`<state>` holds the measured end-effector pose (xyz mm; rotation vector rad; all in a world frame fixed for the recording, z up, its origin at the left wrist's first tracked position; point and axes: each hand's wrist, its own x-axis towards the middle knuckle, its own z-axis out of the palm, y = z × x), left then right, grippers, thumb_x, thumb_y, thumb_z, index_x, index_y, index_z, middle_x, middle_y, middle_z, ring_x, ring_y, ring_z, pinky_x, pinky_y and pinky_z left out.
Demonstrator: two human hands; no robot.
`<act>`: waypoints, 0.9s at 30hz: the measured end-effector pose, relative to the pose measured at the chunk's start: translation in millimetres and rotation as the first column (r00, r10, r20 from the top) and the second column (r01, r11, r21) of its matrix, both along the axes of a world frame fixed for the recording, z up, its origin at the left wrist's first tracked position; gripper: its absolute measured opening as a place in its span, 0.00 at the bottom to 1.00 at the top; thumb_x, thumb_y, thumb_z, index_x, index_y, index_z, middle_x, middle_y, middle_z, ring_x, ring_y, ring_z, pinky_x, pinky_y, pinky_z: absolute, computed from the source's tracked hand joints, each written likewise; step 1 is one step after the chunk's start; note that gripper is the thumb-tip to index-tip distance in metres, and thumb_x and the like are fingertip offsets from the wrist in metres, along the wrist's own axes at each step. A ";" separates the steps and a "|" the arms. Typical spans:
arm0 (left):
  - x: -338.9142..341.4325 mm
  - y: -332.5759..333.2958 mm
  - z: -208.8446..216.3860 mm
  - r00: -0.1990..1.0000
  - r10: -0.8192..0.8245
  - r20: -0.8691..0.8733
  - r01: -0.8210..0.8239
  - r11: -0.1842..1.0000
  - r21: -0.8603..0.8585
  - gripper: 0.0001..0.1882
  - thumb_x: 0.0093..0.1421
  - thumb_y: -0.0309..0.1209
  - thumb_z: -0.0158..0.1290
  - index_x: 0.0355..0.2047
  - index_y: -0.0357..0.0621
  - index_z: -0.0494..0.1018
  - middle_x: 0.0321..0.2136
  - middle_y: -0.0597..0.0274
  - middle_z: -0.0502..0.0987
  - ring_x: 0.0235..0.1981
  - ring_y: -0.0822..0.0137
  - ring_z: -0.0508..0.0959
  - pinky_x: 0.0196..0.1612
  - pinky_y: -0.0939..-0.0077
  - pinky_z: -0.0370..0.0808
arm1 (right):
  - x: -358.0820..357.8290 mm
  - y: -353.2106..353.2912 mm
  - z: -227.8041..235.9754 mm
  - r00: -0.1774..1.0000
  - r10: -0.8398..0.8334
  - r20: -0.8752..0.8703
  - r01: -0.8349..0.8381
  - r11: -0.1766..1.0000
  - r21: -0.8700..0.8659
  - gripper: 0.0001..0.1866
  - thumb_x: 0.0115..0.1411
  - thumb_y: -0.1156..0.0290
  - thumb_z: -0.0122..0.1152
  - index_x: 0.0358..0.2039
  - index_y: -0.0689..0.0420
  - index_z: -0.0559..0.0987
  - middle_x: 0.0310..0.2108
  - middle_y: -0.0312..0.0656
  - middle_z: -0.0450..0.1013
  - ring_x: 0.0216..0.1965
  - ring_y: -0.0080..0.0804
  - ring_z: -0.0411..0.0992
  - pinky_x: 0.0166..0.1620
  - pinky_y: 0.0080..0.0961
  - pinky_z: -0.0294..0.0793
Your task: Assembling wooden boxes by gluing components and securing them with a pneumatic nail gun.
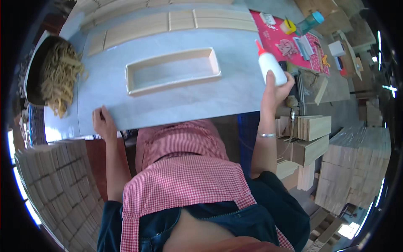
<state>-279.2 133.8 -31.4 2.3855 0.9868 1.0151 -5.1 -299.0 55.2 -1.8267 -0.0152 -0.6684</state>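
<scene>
My right hand (pixel 275 90) is wrapped round a white squeeze glue bottle (pixel 270 66) with a red nozzle, tilted with its tip pointing up and to the left over the table's right side. On the grey table (pixel 176 107) in front of me lies a rectangular frame of pale wood (pixel 176 87), longer from left to right, with the tabletop showing inside it. Apart from the frame, at the near left edge of the table, my left hand (pixel 103 122) rests with its fingers curled in, and nothing shows in them.
Flat wooden strips (pixel 138 32) lie along the table's far side. A dark container (pixel 37 80) at the left overflows with rubber bands (pixel 61 71). The red mat (pixel 275 33) carries a blue-lidded bottle (pixel 310 23) and yellow tape. Wood stacks (pixel 54 180) stand on both sides.
</scene>
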 end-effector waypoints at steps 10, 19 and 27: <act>7.5 -1.7 -2.7 0.997 0.029 -0.069 -0.035 0.995 -0.091 0.12 0.70 0.33 0.49 0.35 0.35 0.73 0.30 0.56 0.73 0.31 0.60 0.70 0.41 0.69 0.71 | 237.5 -44.0 7.5 0.997 -0.079 -0.020 0.052 0.808 -0.587 0.22 0.51 0.66 0.70 0.43 0.66 0.77 0.38 0.53 0.75 0.36 0.47 0.76 0.41 0.38 0.79; -18.7 28.9 -26.6 0.987 0.048 -0.155 -0.061 0.995 -0.079 0.16 0.73 0.36 0.41 0.37 0.36 0.71 0.32 0.56 0.73 0.34 0.57 0.71 0.44 0.67 0.70 | 286.9 -113.7 -35.2 0.857 -0.452 -0.246 0.040 0.535 -0.844 0.19 0.59 0.62 0.68 0.47 0.57 0.78 0.38 0.50 0.79 0.38 0.45 0.78 0.44 0.36 0.80; -10.6 35.4 -20.8 0.982 -0.021 -0.190 0.012 0.999 -0.045 0.17 0.73 0.39 0.37 0.38 0.42 0.72 0.33 0.56 0.75 0.34 0.53 0.73 0.43 0.63 0.69 | 246.9 -131.1 -22.4 0.881 -0.327 -0.343 -0.074 0.619 -0.782 0.18 0.55 0.59 0.66 0.42 0.55 0.83 0.38 0.47 0.81 0.37 0.46 0.79 0.39 0.41 0.79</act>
